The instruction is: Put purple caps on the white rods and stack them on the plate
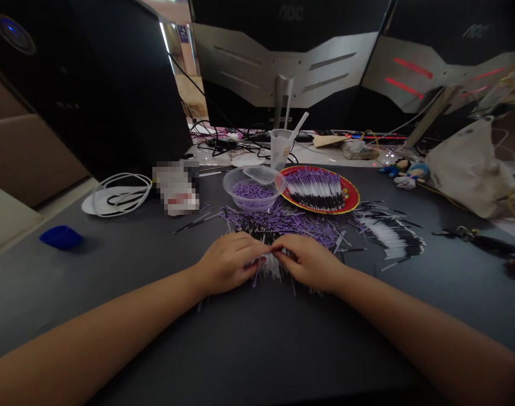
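My left hand [229, 260] and my right hand [310, 260] meet over a heap of thin purple, white and black sticks [282, 223] on the dark table [257, 338]. Both hands are closed in a pinch. Between their fingertips sits a small bunch of white sticks [271, 266], one with a purple tip. A clear plastic bowl [251, 189] of purple pieces stands just behind the heap. A red plate [325, 192] holds ordered rows of sticks.
More sorted sticks [395, 234] lie right of the heap. A plastic cup [281, 148], a blue cap [61, 237], a white cable coil [119, 194], keys [477, 239], a white bag [469, 166] and two monitors [291, 51] ring the table.
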